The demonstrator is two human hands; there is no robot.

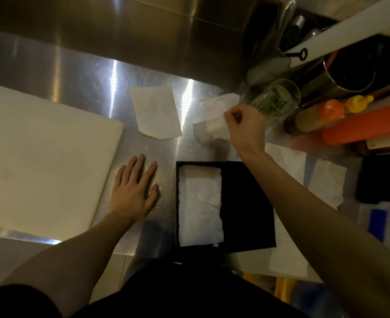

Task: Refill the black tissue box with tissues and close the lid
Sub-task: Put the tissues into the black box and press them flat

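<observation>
The black tissue box [246,203] lies open at the counter's front edge, with white tissues [199,205] filling its left half. Beyond the box, my right hand [244,127] pinches the edge of a loose white tissue [212,120] and lifts it off the steel. Another flat tissue [156,112] lies alone to the left of that one. More tissues [327,182] are spread to the right of the box, partly under my right forearm. My left hand [135,190] rests flat on the counter to the left of the box, fingers spread, holding nothing.
A large white cutting board [40,157] covers the left of the steel counter [74,72]. At the right stand a drinking glass [276,97], orange and yellow squeeze bottles [341,111], a pot [350,67] and utensils. A clear plastic container [386,221] sits at the far right.
</observation>
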